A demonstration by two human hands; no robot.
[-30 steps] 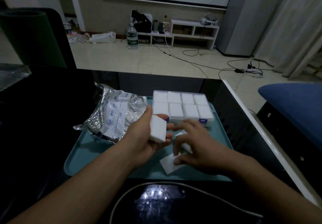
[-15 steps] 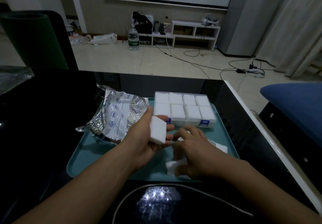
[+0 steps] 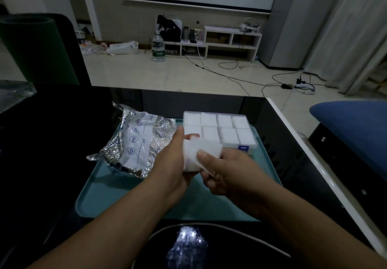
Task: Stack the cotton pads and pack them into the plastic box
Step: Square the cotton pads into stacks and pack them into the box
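Bench: dark and glossy, a white edge running down its right side, and it carries everything here.
Tray: teal, sitting in the middle of the bench, with the box at its far right and the bag at its far left.
Foil bag: crumpled silver with blue print, torn open, lying on the tray's far-left corner just beside the left hand.
Plastic box: clear, lid off, eight compartments in two rows of four (every one shows white cotton at the top).
Left hand: raised over the tray, thumb up top and fingers underneath, grip wrapped round the stack.
Right hand: up against the left one, thumb pressed on the stack's near face, fingers curled behind it, a pinching grip.
Stack of cotton pads: white, held between both hands above the tray, just in front of the box (edges blur).
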